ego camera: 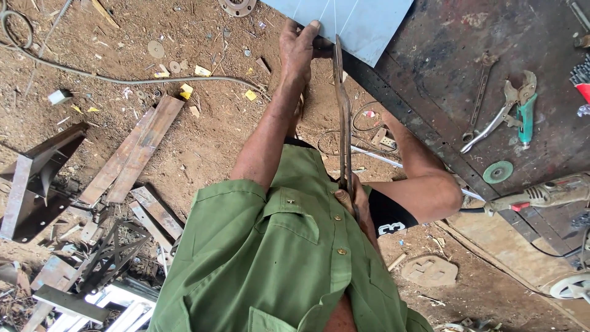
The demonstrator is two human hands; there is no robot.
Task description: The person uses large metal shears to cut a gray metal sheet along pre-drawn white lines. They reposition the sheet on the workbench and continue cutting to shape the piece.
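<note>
The thin, stiff, sharp-edged pale blue metal sheet (362,24), overhanging the dark counter (491,80), is pinched at its edge by closed left-hand fingers (305,38); long shears (342,110) beside are gripped by the right hand (350,206).

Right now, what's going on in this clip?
A person in a green shirt is working long metal shears into the edge of a pale blue metal sheet. One hand grips the sheet's edge beside the blades; which hand it is cannot be told. The other hand holds the shear handles close to the chest. The sheet lies on a dark, rusty workbench, where pliers, a green grinding disc and an angle grinder lie unused. Steel offcuts lie on the dirt floor.
</note>
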